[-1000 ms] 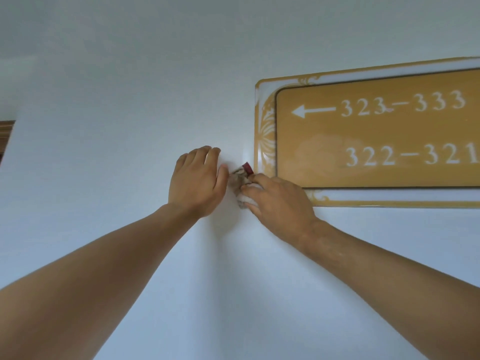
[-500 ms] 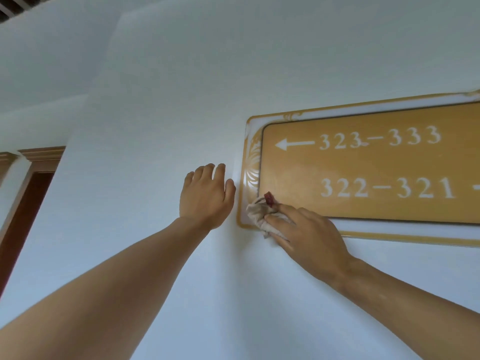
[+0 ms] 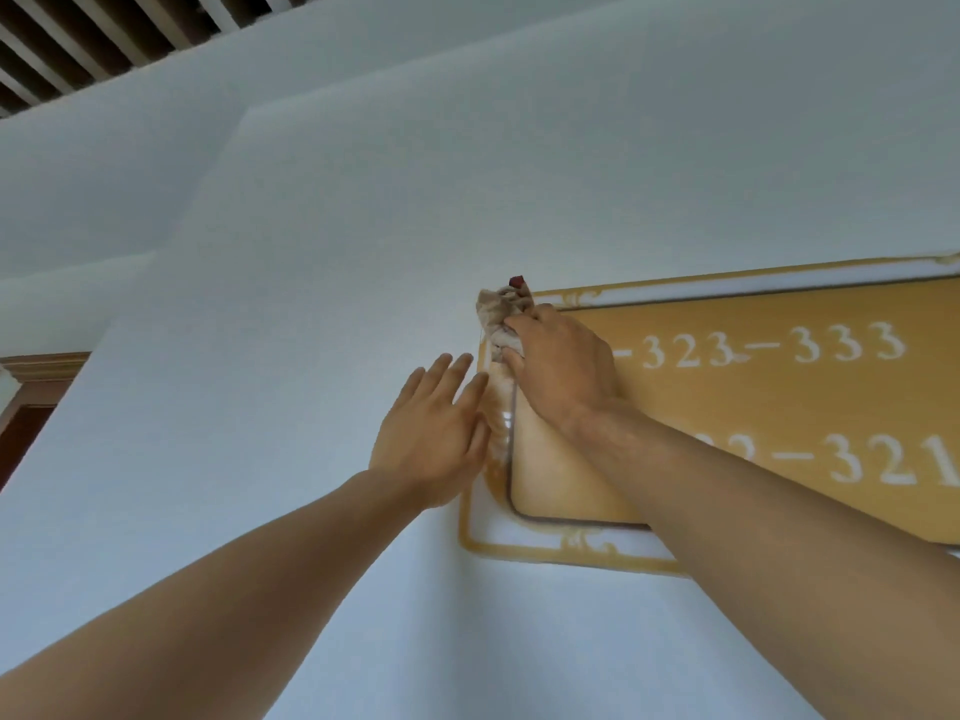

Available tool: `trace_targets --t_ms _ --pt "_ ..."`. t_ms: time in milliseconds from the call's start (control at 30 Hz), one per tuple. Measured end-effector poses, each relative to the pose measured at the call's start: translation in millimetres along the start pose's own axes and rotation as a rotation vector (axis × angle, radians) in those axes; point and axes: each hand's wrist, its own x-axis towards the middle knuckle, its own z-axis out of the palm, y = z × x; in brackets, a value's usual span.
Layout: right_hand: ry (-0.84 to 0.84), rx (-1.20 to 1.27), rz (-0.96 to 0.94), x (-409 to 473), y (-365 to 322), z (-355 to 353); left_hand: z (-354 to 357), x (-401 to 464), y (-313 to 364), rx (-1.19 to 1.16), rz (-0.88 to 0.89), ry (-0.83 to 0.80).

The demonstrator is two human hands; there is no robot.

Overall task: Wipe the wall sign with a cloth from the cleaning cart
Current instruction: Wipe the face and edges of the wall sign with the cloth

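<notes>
A gold wall sign (image 3: 779,402) with white room numbers and a pale ornate border hangs on the white wall (image 3: 311,252). My right hand (image 3: 563,368) grips a crumpled beige cloth (image 3: 501,317) with a small red tag and presses it against the sign's top-left corner. My left hand (image 3: 434,433) lies flat on the wall beside the sign's left edge, fingers spread, its fingertips touching the border. My right forearm hides part of the lower row of numbers.
A dark slatted ceiling (image 3: 104,39) shows at the top left. A brown wooden door frame (image 3: 36,392) stands at the far left edge. The cleaning cart is out of view.
My right hand has slid the cloth up the sign's left border from the bottom-left corner to the top-left corner. The camera has tilted upward. My left hand stayed flat on the wall.
</notes>
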Motion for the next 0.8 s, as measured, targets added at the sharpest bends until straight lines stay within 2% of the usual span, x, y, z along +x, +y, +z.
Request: trace_targets --t_ms 100,267,400,567,800 --pt "0.011 -0.046 0.041 32.5 -14.4 19.1 6.1 17.1 -11.4 -0.004 0.069 0.016" --pt "0.062 -0.165 0.008 74.5 -23.7 38.0 18.8 43.7 -2.6 -0.277 0.131 0.146" --pt "0.016 -0.199 -0.012 95.7 -23.7 41.1 29.9 53.6 -6.1 -0.422 0.046 0.255" --pt "0.051 -0.240 -0.078 96.9 -23.4 46.1 42.9 49.6 -7.3 -0.456 0.044 0.318" --pt "0.055 -0.240 -0.065 103.8 -21.8 43.5 35.6 50.7 -1.6 -0.334 0.006 0.392"
